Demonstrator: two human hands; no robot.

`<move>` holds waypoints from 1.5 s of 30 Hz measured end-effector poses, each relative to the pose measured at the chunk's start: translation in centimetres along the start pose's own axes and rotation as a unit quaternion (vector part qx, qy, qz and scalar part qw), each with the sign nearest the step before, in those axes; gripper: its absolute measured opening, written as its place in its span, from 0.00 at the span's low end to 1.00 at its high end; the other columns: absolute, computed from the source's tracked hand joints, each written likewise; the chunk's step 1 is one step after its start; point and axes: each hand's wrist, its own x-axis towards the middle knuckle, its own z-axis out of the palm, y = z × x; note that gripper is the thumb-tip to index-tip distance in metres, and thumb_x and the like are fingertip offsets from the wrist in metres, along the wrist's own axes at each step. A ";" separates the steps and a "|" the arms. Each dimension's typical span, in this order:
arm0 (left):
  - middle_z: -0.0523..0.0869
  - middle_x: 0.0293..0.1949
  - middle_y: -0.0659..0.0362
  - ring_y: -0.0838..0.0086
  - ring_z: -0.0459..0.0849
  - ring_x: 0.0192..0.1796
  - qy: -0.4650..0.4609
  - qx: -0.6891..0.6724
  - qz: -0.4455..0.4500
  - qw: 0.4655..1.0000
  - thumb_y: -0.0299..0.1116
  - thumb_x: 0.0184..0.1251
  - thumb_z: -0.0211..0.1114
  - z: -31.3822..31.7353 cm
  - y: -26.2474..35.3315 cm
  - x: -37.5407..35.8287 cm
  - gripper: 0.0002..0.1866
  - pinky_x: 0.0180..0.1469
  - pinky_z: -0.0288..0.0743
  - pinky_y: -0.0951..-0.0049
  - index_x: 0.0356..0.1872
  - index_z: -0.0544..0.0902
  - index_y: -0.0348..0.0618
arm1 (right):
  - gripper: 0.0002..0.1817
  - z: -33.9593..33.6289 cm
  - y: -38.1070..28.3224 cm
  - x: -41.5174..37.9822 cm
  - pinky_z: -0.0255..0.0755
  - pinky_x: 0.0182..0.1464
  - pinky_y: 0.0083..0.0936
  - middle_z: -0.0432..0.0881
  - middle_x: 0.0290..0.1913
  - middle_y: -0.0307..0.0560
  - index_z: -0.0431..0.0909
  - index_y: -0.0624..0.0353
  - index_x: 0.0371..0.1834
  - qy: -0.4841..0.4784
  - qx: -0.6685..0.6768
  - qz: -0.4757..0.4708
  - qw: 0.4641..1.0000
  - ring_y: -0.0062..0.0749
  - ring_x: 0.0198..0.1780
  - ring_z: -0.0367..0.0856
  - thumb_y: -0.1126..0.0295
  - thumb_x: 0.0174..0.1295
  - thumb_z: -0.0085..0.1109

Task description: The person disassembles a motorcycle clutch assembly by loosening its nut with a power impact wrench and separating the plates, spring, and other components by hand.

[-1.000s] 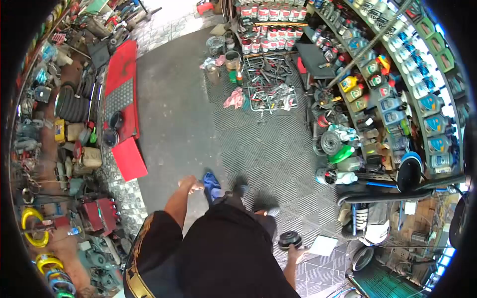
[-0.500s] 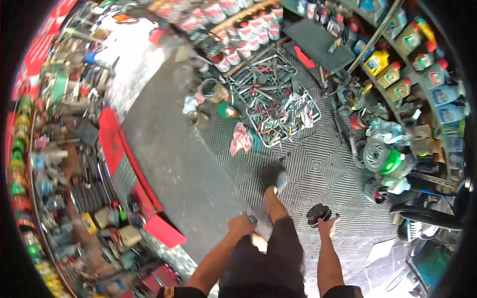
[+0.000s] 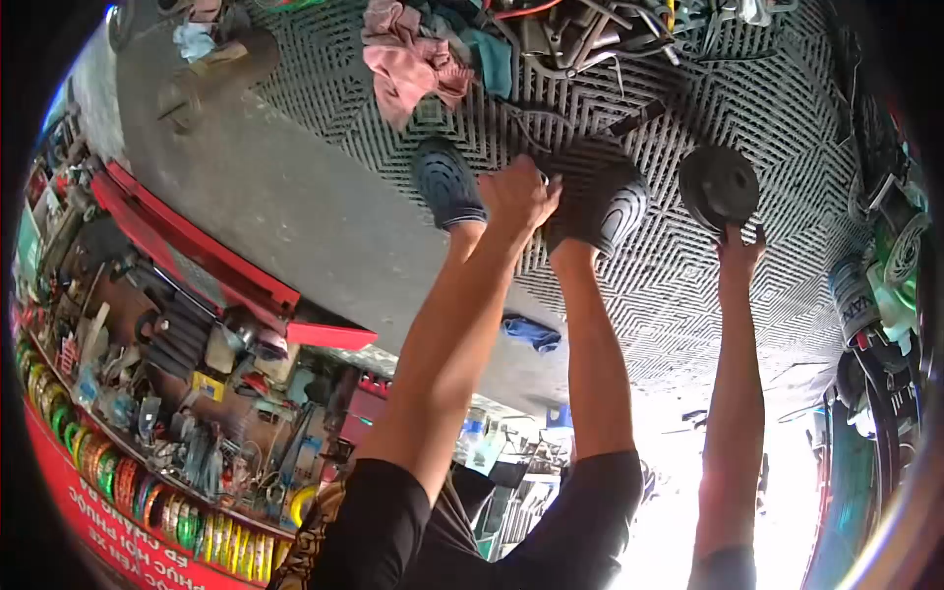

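My right hand [image 3: 737, 254] grips a dark round pulley-like part [image 3: 720, 189] by its lower edge. The part has a broad disc and a raised hub, and it is held out above the patterned floor mat. My left hand [image 3: 519, 197] is closed in a fist in front of my feet. A small sliver shows at its fingers, too little of it to name. Behind that hand are my two dark clogs, the left one [image 3: 444, 182] and the right one [image 3: 612, 202].
A pink cloth [image 3: 408, 64] lies on the ribbed floor mat [image 3: 324, 74], below a heap of metal tools [image 3: 580, 34]. A blue cloth [image 3: 531, 332] is on the floor behind my feet. At the left stand a red bench [image 3: 197, 251] and crowded shelves of parts.
My view has tipped down and closer to the floor, so the tool heap now sits at the top edge. My right hand still holds the round part; my left hand is still closed.
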 end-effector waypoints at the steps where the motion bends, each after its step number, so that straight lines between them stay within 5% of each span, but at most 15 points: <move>1: 0.86 0.36 0.53 0.55 0.88 0.39 -0.070 -0.014 -0.023 0.997 0.47 0.56 0.70 -2.2 -0.1 0.3 0.24 0.43 0.78 0.47 0.49 0.78 0.44 | 0.37 -0.9 2.6 0.4 0.77 0.45 0.31 0.81 0.50 0.57 0.53 0.64 0.70 -0.024 0.035 0.027 0.999 0.38 0.44 0.80 0.67 0.64 0.66; 3: 0.86 0.41 0.50 0.56 0.88 0.42 -0.117 -0.025 -0.038 0.992 0.48 0.54 0.72 -6.6 -0.9 1.9 0.29 0.44 0.79 0.47 0.55 0.77 0.44 | 0.40 -2.1 5.5 1.1 0.79 0.43 0.28 0.80 0.53 0.59 0.50 0.60 0.72 -0.038 0.090 0.063 0.993 0.38 0.43 0.82 0.67 0.64 0.66; 5: 0.79 0.61 0.45 0.59 0.78 0.63 0.253 -0.008 0.105 0.962 0.43 0.57 0.70 -11.4 -4.0 3.5 0.26 0.62 0.67 0.38 0.56 0.79 0.44 | 0.36 -1.8 5.0 -0.8 0.78 0.40 0.26 0.81 0.54 0.57 0.53 0.61 0.72 -0.017 0.113 0.091 0.989 0.35 0.42 0.82 0.69 0.65 0.63; 8: 0.67 0.73 0.50 0.63 0.66 0.73 0.284 0.078 0.108 0.949 0.38 0.55 0.69 -16.4 -10.0 8.0 0.34 0.66 0.62 0.34 0.67 0.74 0.49 | 0.30 -0.1 4.7 -3.6 0.77 0.36 0.22 0.82 0.56 0.53 0.57 0.61 0.71 -0.005 0.154 0.110 0.982 0.30 0.40 0.83 0.71 0.68 0.59; 12: 0.80 0.63 0.54 0.59 0.77 0.64 0.221 0.133 0.196 0.946 0.39 0.57 0.67 -19.5 -14.1 10.0 0.30 0.62 0.70 0.42 0.65 0.78 0.54 | 0.33 4.1 -2.0 -12.6 0.79 0.41 0.24 0.77 0.63 0.53 0.58 0.60 0.73 -0.141 -0.012 -0.020 0.990 0.32 0.46 0.83 0.73 0.67 0.61; 14: 0.88 0.48 0.53 0.54 0.85 0.52 -0.130 -0.147 0.204 0.959 0.44 0.63 0.63 -24.3 -11.7 5.3 0.23 0.55 0.78 0.53 0.60 0.82 0.56 | 0.36 6.3 -5.2 -18.5 0.78 0.53 0.30 0.70 0.72 0.55 0.58 0.61 0.75 -0.243 -0.108 -0.098 0.959 0.37 0.56 0.81 0.72 0.65 0.64; 18: 0.82 0.32 0.49 0.63 0.84 0.38 -0.197 -0.365 0.236 0.879 0.47 0.73 0.58 -30.2 -7.9 -9.5 0.18 0.42 0.76 0.62 0.40 0.79 0.39 | 0.37 9.5 -8.2 -28.1 0.70 0.66 0.36 0.67 0.72 0.56 0.61 0.62 0.75 -0.344 0.014 -0.145 0.927 0.44 0.66 0.73 0.67 0.64 0.67; 22: 0.81 0.45 0.39 0.43 0.82 0.48 0.018 -0.453 0.082 0.887 0.47 0.70 0.63 -44.7 -4.2 -25.1 0.24 0.47 0.75 0.53 0.55 0.70 0.39 | 0.27 2.8 -18.6 -38.9 0.73 0.60 0.33 0.77 0.61 0.51 0.68 0.62 0.67 -0.390 -0.026 -0.106 0.915 0.38 0.58 0.78 0.63 0.68 0.62; 24: 0.80 0.54 0.44 0.47 0.77 0.61 0.307 -0.344 0.274 0.844 0.41 0.68 0.63 -50.7 -4.6 -30.4 0.26 0.59 0.74 0.56 0.62 0.71 0.38 | 0.23 -0.6 -25.3 -43.7 0.74 0.57 0.32 0.82 0.55 0.48 0.72 0.62 0.64 -0.394 -0.062 -0.155 0.904 0.35 0.54 0.81 0.61 0.71 0.60; 27: 0.83 0.52 0.45 0.47 0.81 0.56 0.353 -0.258 0.467 0.769 0.38 0.65 0.63 -56.5 -4.4 -35.0 0.22 0.56 0.76 0.55 0.56 0.79 0.36 | 0.27 -4.3 -36.6 -52.2 0.71 0.62 0.37 0.79 0.63 0.46 0.68 0.55 0.72 -0.410 -0.067 -0.557 0.719 0.41 0.63 0.78 0.56 0.74 0.54; 29: 0.85 0.47 0.45 0.48 0.84 0.48 0.393 -0.351 0.423 0.737 0.41 0.65 0.64 -58.3 -3.8 -35.6 0.18 0.49 0.77 0.55 0.48 0.83 0.38 | 0.25 -5.1 -42.0 -58.6 0.73 0.52 0.28 0.82 0.50 0.35 0.74 0.53 0.64 -0.529 0.320 0.158 0.770 0.27 0.51 0.79 0.47 0.75 0.50; 30: 0.87 0.44 0.45 0.49 0.85 0.44 0.408 -0.396 0.400 0.719 0.43 0.65 0.64 -59.0 -3.8 -36.1 0.17 0.46 0.77 0.55 0.44 0.86 0.40 | 0.25 -5.8 -43.3 -59.7 0.73 0.52 0.28 0.82 0.50 0.35 0.74 0.53 0.64 -0.532 0.306 0.144 0.777 0.27 0.51 0.79 0.47 0.75 0.50; 32: 0.87 0.30 0.45 0.50 0.85 0.33 0.279 -0.328 0.357 0.829 0.48 0.69 0.59 -64.2 -3.5 -36.0 0.19 0.38 0.76 0.54 0.33 0.86 0.42 | 0.27 -5.4 -46.2 -60.0 0.73 0.50 0.26 0.81 0.51 0.34 0.74 0.52 0.64 -0.559 0.348 0.063 0.750 0.26 0.50 0.78 0.44 0.76 0.46; 36: 0.84 0.25 0.49 0.59 0.83 0.26 0.097 -0.479 0.338 0.804 0.57 0.74 0.51 -70.3 -3.8 -33.6 0.29 0.32 0.74 0.56 0.30 0.86 0.42 | 0.23 -4.3 -52.1 -62.5 0.71 0.41 0.21 0.80 0.43 0.33 0.77 0.56 0.59 -0.482 0.229 -0.223 0.816 0.22 0.41 0.76 0.49 0.75 0.53; 45: 0.82 0.23 0.56 0.63 0.83 0.30 -0.175 -0.725 0.291 0.599 0.56 0.74 0.52 -73.8 -8.8 -29.5 0.29 0.37 0.75 0.61 0.26 0.81 0.38 | 0.09 2.4 -56.1 -67.2 0.61 0.28 0.23 0.75 0.26 0.31 0.80 0.66 0.36 -0.215 0.004 -0.455 0.864 0.17 0.27 0.65 0.70 0.68 0.64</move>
